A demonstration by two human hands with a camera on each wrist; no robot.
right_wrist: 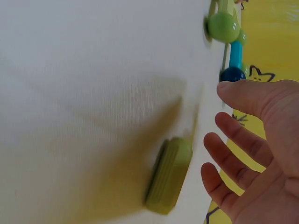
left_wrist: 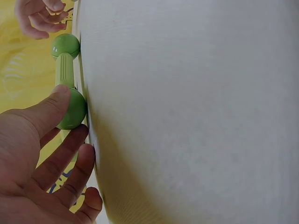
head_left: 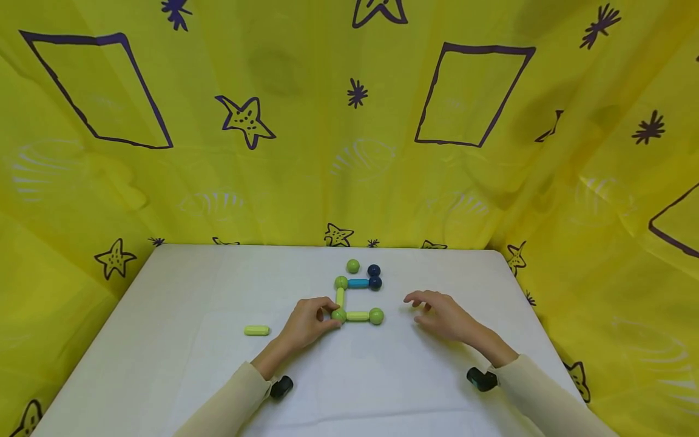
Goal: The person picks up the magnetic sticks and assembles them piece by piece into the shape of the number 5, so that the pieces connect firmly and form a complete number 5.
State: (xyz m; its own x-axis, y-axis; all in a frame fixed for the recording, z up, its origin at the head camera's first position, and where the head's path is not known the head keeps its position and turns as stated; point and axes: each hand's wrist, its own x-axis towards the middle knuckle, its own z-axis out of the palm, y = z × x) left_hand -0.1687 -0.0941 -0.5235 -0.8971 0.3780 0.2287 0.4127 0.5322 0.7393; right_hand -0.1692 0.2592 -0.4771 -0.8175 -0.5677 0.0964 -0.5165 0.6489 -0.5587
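My left hand (head_left: 308, 325) pinches the green corner ball (left_wrist: 74, 109) of a C-shaped chain of balls and rods between thumb and fingers. From that ball one light green rod (head_left: 357, 316) leads right to a green ball (head_left: 376, 315). Another light green rod (head_left: 340, 297) leads back to a green ball (head_left: 341, 283), where a blue rod (head_left: 358, 283) joins on, ending at a dark blue ball (head_left: 375, 283). To the right, my right hand (head_left: 445, 315) hovers with loosely bent fingers and holds nothing. Beside it lies a light green rod (right_wrist: 169, 175), mostly hidden by my arm in the head view.
Behind the chain are a loose green ball (head_left: 353, 266) and another dark blue ball (head_left: 374, 270). A light green rod (head_left: 256, 330) lies left of my left hand. A yellow patterned curtain (head_left: 306, 182) hangs around the white table (head_left: 207, 279).
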